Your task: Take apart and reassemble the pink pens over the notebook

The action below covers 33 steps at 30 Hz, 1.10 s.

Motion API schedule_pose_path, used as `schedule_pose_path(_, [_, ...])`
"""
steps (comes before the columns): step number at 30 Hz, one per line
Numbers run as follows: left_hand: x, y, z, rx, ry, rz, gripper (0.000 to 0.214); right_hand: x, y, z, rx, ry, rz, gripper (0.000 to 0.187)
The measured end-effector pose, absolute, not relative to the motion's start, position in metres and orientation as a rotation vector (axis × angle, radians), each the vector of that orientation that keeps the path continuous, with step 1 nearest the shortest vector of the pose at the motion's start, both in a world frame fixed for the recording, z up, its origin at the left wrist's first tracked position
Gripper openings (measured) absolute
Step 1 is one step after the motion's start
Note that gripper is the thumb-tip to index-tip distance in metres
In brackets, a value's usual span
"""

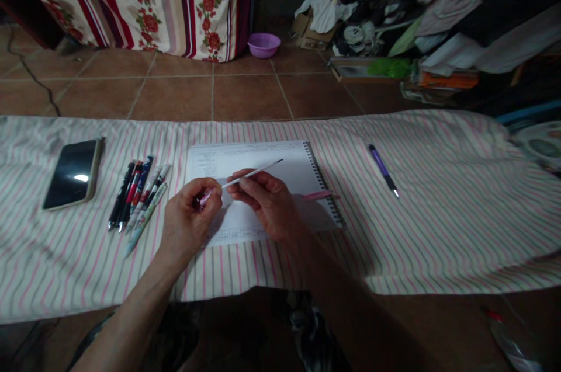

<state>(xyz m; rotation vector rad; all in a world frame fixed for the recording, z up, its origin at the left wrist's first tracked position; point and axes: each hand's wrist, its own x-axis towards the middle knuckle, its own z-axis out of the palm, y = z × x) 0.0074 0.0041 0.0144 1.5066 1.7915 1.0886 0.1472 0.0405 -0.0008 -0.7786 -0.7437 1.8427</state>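
Your left hand (187, 214) gripped pink pen part (204, 199); right hand (270, 202) pinched white refill (263, 169). Refill-handling step, seemingly; next move called for straight alignment.

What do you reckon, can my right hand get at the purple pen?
Likely yes: the purple pen lies on the striped cloth with nothing over it, though the right hand may need to release the white refill.
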Motion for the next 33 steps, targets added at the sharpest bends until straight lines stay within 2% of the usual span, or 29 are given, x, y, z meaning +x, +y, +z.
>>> schedule_pose_path(23, [0.0072, 0.0049, 0.0101, 1.582, 1.816, 1.099, 0.012, 0.1491, 0.0401, -0.0012, -0.768, -0.815, 1.822, 0.01])
schedule_pose_path(33, [0.006, 0.0031, 0.011, 1.935, 1.864, 1.121, 0.007, 0.147, 0.0409, -0.001, -0.817, -0.761, 1.832, 0.016])
